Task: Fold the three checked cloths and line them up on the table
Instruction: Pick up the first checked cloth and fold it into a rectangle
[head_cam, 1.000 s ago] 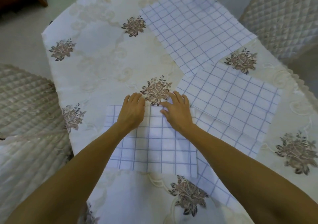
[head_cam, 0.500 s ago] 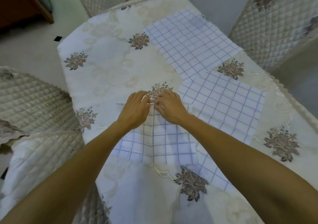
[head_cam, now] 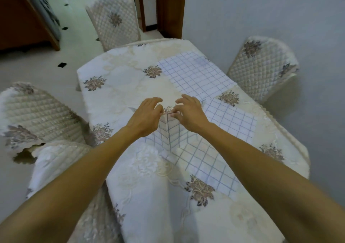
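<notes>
The job looked barely begun. In the middle of the frame the left hand (head_cam: pixel 147 115) and the right hand (head_cam: pixel 188 113) sat close together, each pinching the far edge of the nearest cloth (head_cam: pixel 173 136) between thumb and forefinger, the other fingers loosely curled above it. That edge was raised off the table (head_cam: pixel 130 85), so the cloth hung like a tent, with one sharp ridge running from the pinch straight down toward the bottom of the frame. Its lower part rested on the table; bunched like this, its long side could not be judged. No finished fold showed. The second cloth (head_cam: pixel 231 119) lay flat and open, stretching on a slant from the right of centre to the lower middle, partly under the held one. The third cloth (head_cam: pixel 194 72) lay flat above it, turned corner-on. Both seemed to await folding, and lining up remained.
</notes>
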